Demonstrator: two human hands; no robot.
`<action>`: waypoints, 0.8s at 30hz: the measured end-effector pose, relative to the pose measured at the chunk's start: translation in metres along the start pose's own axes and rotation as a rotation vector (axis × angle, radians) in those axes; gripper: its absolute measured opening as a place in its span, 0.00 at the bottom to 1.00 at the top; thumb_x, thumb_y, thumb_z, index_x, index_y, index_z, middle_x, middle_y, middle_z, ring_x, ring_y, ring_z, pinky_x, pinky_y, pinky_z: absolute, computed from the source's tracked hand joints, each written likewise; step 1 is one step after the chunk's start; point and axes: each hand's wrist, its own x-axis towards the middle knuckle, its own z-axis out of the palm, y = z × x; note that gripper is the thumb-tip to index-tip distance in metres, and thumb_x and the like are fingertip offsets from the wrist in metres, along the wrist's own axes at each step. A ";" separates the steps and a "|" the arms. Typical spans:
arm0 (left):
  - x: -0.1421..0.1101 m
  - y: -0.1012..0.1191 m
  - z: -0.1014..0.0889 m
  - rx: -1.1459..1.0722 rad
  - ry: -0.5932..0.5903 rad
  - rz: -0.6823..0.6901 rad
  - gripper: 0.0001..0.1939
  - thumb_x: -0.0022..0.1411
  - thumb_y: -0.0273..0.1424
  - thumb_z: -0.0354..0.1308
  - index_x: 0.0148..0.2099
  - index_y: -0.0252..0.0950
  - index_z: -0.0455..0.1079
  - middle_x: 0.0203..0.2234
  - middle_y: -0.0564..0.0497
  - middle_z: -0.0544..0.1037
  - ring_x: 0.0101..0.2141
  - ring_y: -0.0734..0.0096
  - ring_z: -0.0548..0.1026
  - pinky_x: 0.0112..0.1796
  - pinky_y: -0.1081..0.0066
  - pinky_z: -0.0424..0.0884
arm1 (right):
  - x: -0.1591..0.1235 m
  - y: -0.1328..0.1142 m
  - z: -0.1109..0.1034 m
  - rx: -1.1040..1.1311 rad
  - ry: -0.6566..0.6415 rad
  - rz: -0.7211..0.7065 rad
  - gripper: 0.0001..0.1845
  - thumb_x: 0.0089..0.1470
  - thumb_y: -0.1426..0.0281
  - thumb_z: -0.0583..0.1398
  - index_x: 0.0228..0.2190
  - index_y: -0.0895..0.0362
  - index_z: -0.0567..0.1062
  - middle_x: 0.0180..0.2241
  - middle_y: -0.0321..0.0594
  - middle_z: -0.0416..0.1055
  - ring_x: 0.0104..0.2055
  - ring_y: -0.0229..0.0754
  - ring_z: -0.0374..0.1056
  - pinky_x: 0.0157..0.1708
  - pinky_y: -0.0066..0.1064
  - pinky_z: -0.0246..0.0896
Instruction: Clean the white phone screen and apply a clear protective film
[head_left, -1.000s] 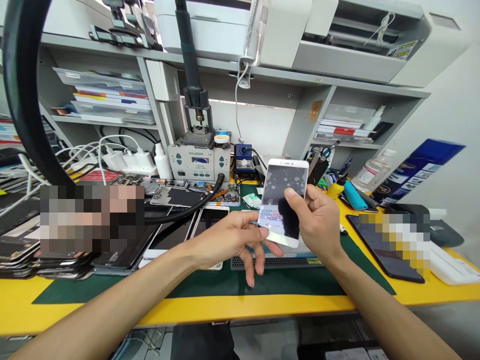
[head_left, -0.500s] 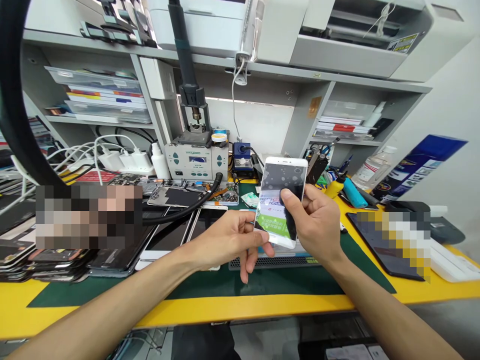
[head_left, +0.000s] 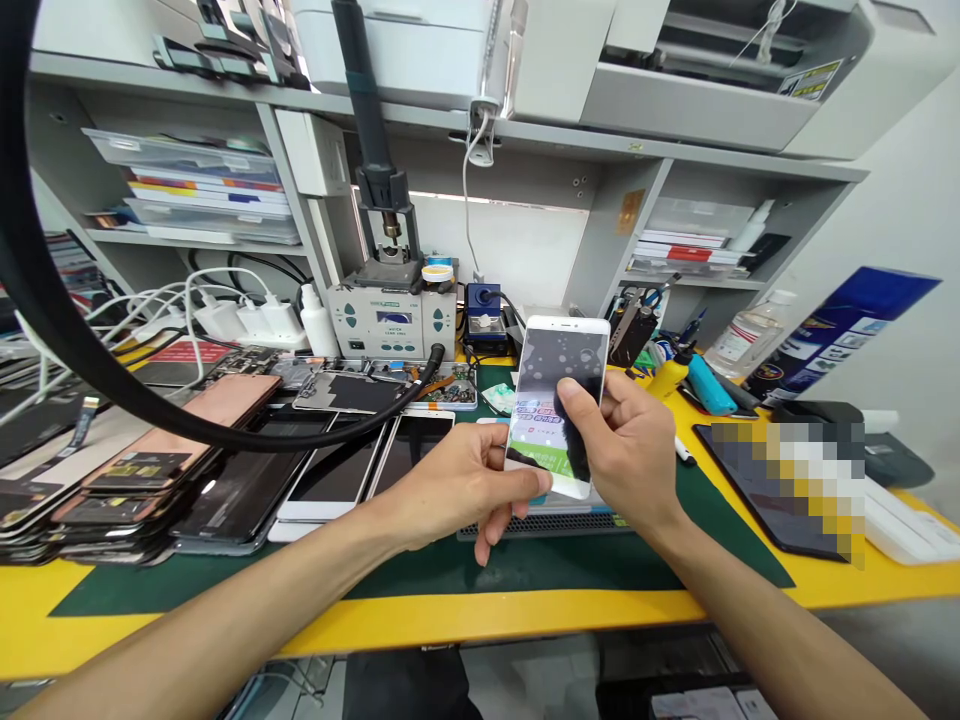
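Note:
A white smartphone (head_left: 536, 385) is held upright, tilted a little, above the green mat (head_left: 420, 578). Its dark front shows a reflection and a printed film or picture with purple and green patches. My right hand (head_left: 637, 440) grips the phone's right edge, thumb lying across the front. At the lower left corner, my left hand (head_left: 472, 480) pinches the phone, its thumb on the bottom edge and the other fingers curled behind and below. Under the phone, partly hidden by the hands, lies a grey perforated tray or stand (head_left: 555, 524).
Stacked phones and phone parts (head_left: 142, 470) fill the left of the bench. A hot-air station (head_left: 394, 325) stands behind, its black hose (head_left: 247, 435) looping across the left. Bottles (head_left: 750, 325), a blue can (head_left: 847, 325) and a dark tablet (head_left: 757, 480) are on the right.
The phone has shifted slightly left in both hands. My left thumb has slid right along its bottom edge. My right thumb stays on the front.

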 end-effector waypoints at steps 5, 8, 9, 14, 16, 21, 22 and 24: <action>0.000 -0.001 0.002 0.064 0.054 -0.010 0.14 0.55 0.38 0.66 0.35 0.36 0.67 0.15 0.61 0.66 0.12 0.81 0.62 0.11 0.79 0.65 | 0.000 -0.001 -0.001 0.028 -0.015 0.024 0.14 0.59 0.59 0.59 0.33 0.58 0.73 0.22 0.35 0.66 0.20 0.34 0.56 0.18 0.26 0.51; 0.000 -0.001 0.003 0.103 0.061 -0.019 0.15 0.56 0.40 0.65 0.38 0.35 0.68 0.11 0.62 0.63 0.10 0.81 0.59 0.11 0.80 0.64 | -0.001 0.000 0.000 0.057 -0.034 0.044 0.14 0.59 0.59 0.60 0.35 0.58 0.73 0.23 0.36 0.67 0.20 0.35 0.58 0.18 0.26 0.52; 0.000 -0.001 0.003 0.120 0.064 -0.023 0.16 0.55 0.41 0.66 0.38 0.35 0.68 0.10 0.62 0.63 0.10 0.81 0.59 0.11 0.80 0.63 | -0.002 0.000 0.000 0.064 -0.040 0.049 0.14 0.59 0.59 0.60 0.34 0.58 0.73 0.23 0.35 0.67 0.20 0.34 0.57 0.17 0.26 0.52; -0.001 0.001 0.005 0.207 0.051 0.015 0.16 0.57 0.41 0.65 0.36 0.36 0.65 0.10 0.63 0.63 0.09 0.81 0.59 0.11 0.80 0.60 | -0.003 0.000 0.001 0.080 -0.063 0.046 0.15 0.59 0.58 0.60 0.32 0.58 0.72 0.21 0.34 0.65 0.19 0.34 0.56 0.17 0.26 0.52; -0.003 0.003 0.005 0.194 0.016 0.039 0.15 0.58 0.40 0.64 0.39 0.37 0.63 0.11 0.64 0.62 0.10 0.80 0.60 0.11 0.80 0.60 | -0.002 0.000 0.000 0.093 -0.079 0.042 0.15 0.59 0.58 0.60 0.35 0.58 0.73 0.23 0.35 0.67 0.20 0.34 0.57 0.17 0.26 0.53; -0.008 0.006 -0.001 0.190 -0.154 0.028 0.14 0.65 0.41 0.57 0.32 0.38 0.59 0.12 0.62 0.63 0.10 0.79 0.62 0.13 0.78 0.63 | 0.000 0.000 -0.004 0.152 -0.122 0.045 0.14 0.59 0.58 0.60 0.33 0.57 0.72 0.23 0.35 0.67 0.20 0.34 0.58 0.17 0.26 0.53; -0.009 0.007 -0.003 0.204 -0.186 0.010 0.15 0.67 0.40 0.54 0.31 0.37 0.60 0.12 0.60 0.64 0.10 0.79 0.64 0.14 0.78 0.62 | 0.001 0.000 -0.004 0.167 -0.133 0.050 0.14 0.59 0.58 0.60 0.32 0.57 0.71 0.23 0.35 0.67 0.21 0.35 0.58 0.17 0.26 0.53; -0.009 0.008 -0.008 0.216 -0.245 -0.029 0.16 0.70 0.40 0.49 0.32 0.35 0.63 0.12 0.58 0.66 0.11 0.77 0.67 0.15 0.78 0.62 | 0.001 0.000 -0.004 0.196 -0.151 0.058 0.15 0.58 0.57 0.61 0.30 0.57 0.69 0.22 0.35 0.65 0.21 0.35 0.58 0.17 0.26 0.53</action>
